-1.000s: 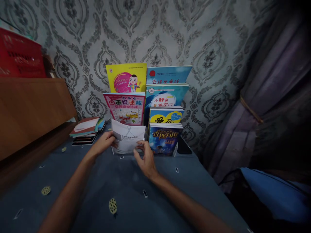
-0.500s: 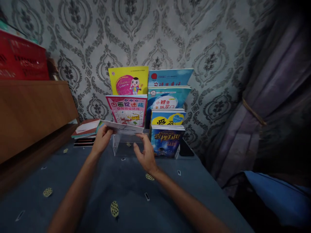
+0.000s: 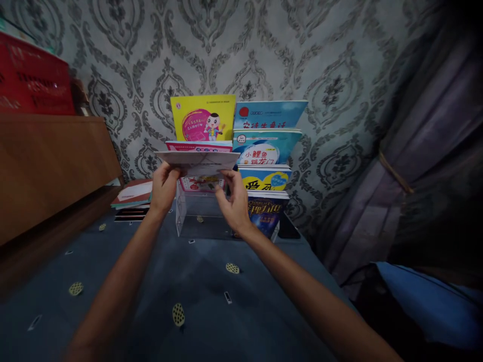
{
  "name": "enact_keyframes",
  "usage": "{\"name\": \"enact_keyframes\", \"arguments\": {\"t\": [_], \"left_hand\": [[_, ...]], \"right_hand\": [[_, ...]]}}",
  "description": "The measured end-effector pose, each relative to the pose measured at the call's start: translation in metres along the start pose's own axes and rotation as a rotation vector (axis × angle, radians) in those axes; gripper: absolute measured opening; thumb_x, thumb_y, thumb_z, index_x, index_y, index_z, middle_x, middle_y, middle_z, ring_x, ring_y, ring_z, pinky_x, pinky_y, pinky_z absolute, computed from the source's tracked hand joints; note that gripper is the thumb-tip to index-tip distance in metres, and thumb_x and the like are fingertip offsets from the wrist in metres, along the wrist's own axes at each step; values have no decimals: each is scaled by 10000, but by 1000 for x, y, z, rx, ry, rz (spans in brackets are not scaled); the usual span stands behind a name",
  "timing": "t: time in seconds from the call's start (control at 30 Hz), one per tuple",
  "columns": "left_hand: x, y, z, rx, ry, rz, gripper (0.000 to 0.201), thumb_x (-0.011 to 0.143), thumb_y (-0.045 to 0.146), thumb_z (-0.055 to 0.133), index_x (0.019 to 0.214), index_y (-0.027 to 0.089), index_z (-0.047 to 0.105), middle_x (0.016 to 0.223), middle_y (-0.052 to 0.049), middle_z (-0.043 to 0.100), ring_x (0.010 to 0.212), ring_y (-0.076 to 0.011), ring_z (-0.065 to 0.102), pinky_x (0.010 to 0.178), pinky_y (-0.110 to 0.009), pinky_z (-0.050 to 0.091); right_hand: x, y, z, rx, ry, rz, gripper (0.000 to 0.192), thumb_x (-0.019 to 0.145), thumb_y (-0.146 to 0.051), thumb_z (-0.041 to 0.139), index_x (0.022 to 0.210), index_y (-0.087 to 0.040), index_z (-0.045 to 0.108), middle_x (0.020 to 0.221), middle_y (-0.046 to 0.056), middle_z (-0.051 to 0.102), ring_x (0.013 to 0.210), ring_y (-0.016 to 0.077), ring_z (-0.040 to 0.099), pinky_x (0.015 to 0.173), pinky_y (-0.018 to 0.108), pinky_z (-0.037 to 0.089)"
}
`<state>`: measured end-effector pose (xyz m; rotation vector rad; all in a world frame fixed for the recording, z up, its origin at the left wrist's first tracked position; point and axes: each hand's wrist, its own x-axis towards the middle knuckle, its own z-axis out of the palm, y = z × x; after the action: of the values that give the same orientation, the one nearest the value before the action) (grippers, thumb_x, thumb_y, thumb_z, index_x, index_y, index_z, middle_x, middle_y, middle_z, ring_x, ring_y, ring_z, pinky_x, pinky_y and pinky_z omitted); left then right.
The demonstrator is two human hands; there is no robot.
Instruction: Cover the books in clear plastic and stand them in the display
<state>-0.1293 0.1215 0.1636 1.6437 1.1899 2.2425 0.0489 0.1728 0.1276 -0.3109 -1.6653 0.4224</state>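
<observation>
A thin book (image 3: 198, 162) with a pale side facing me is held level by both hands, in front of a pink picture book (image 3: 199, 146). My left hand (image 3: 165, 188) grips its left end, my right hand (image 3: 234, 198) its right end, thumb below. Under it stands a clear tiered book rack (image 3: 202, 216), with its lower left tier showing through. A yellow book (image 3: 204, 118) rises behind the pink one. On the right side several books stand in steps: a blue book (image 3: 269, 113), a teal book (image 3: 267, 143), a yellow-and-blue book (image 3: 266, 179) and a dark blue book (image 3: 264, 213), partly behind my right hand.
Left of the rack lies a stack of books (image 3: 132, 196) on the dark blue patterned cloth (image 3: 151, 301). A black phone-like object (image 3: 289, 229) lies right of it. A wooden cabinet (image 3: 53, 171) bears a red box (image 3: 33, 80); a tied curtain (image 3: 392, 166) hangs at right.
Both hands have raised the thin book and moved it a little right, so it now covers much of the pink book. The view has shifted slightly.
</observation>
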Motion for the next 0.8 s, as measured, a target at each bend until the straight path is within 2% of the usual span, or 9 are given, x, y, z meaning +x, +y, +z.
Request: {"name": "enact_keyframes", "arguments": {"t": [0.33, 0.8], "left_hand": [[6, -16, 3, -11, 11, 34, 151, 790, 299, 592, 844, 179, 665, 749, 15, 650, 707, -132, 608, 692, -248, 529], [15, -41, 2, 17, 19, 6, 163, 759, 335, 568, 795, 194, 642, 729, 6, 630, 710, -154, 606, 729, -286, 544]], "right_hand": [[5, 19, 7, 4, -9, -2, 295, 895, -243, 522, 1188, -219, 494, 1199, 128, 608, 1166, 268, 605, 1047, 480, 501], [11, 47, 18, -48, -37, 3, 308, 882, -291, 520, 1181, -236, 472, 1194, 124, 596, 1169, 270, 583, 1060, 476, 476]]}}
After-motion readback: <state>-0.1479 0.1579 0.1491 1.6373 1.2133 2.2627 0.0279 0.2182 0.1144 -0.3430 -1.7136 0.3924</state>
